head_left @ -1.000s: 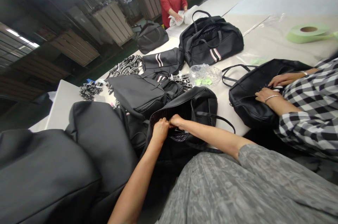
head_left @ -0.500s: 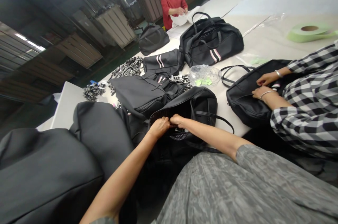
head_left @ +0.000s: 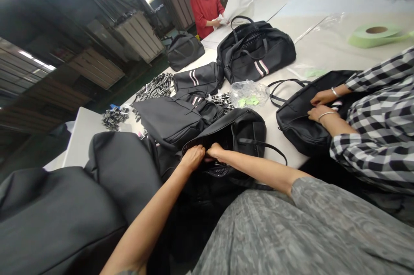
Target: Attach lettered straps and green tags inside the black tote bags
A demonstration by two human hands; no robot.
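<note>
A black bag [head_left: 241, 130] lies open in front of me at the table's near edge. My left hand [head_left: 193, 156] and my right hand [head_left: 215, 151] meet at its opening, both with fingers curled and pinched on something at the bag's rim that I cannot make out. The knuckles almost touch. A black carry strap [head_left: 265, 144] loops off the bag to the right.
More black bags [head_left: 171, 117] lie behind and to my left [head_left: 123, 167]. A person in a checked sleeve [head_left: 378, 137] handles a black bag [head_left: 300, 124] at the right. A person in red [head_left: 204, 5] holds white paper at the far end. A green tape roll [head_left: 375, 35] and a clear plastic bag [head_left: 249, 93] lie on the table [head_left: 326, 52].
My hands have stayed together at the bag's opening, shifting slightly. The person in red has lifted the white paper. The view has tilted a little.
</note>
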